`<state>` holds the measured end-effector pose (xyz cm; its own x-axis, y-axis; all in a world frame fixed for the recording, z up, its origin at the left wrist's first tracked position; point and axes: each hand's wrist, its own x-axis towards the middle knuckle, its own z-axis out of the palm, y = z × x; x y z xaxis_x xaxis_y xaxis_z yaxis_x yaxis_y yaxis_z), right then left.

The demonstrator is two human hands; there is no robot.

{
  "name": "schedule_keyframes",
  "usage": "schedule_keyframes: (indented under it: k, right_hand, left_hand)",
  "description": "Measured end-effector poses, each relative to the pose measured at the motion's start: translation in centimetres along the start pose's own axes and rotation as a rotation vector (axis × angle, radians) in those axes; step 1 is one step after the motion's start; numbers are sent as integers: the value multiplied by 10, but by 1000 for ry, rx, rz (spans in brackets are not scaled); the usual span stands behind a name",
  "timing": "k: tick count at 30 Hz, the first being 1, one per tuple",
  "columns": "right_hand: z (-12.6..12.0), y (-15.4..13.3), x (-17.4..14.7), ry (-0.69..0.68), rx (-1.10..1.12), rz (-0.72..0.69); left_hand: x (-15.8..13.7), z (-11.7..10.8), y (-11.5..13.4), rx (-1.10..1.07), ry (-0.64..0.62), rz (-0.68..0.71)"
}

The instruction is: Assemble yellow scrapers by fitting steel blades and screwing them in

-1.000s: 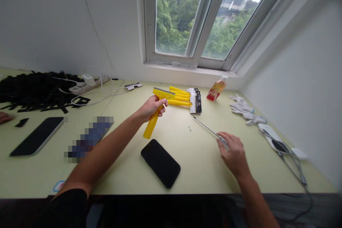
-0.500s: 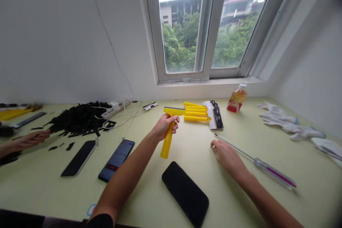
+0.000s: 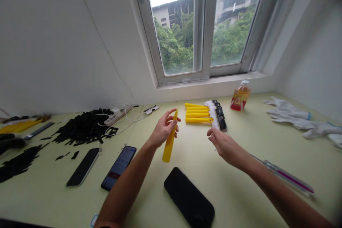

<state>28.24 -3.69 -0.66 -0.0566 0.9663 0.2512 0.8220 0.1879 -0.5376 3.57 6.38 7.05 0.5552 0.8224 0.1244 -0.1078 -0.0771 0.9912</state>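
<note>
My left hand [image 3: 163,130] is closed round the handle of a yellow scraper [image 3: 168,149], held upright above the table and turned nearly edge-on, so its blade hardly shows. My right hand [image 3: 227,146] is over the table to the right, thumb and fingers pinched together; whether anything is between them is too small to tell. Just below those fingertips lies a tiny metal piece [image 3: 215,149]. Beyond the right hand sit several yellow scrapers [image 3: 197,115] in a row, with black-and-white heads or cards [image 3: 219,117]. A screwdriver [image 3: 288,179] with a clear and purple handle lies partly behind the right forearm.
A black phone [image 3: 188,197] lies in front of me, with two more phones [image 3: 119,167] [image 3: 83,166] to the left. Black strips [image 3: 82,124] are heaped beside a power strip [image 3: 117,115]. A bottle [image 3: 240,96] and white gloves [image 3: 299,119] are at the right.
The scraper in my left hand has turned from face-on to edge-on. My right hand has risen slightly towards the scraper row. The other person's hand at the left is gone from view.
</note>
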Motion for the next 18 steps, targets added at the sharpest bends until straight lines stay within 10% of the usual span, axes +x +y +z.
schedule_keyframes:
  k: [7, 18]
  right_hand:
    - [41, 6, -38, -72, -28, -40]
    - [4, 41, -26, -104, -49, 60]
  left_hand:
    - [4, 2, -11, 278, 132, 38]
    - [5, 0, -19, 492, 136, 69]
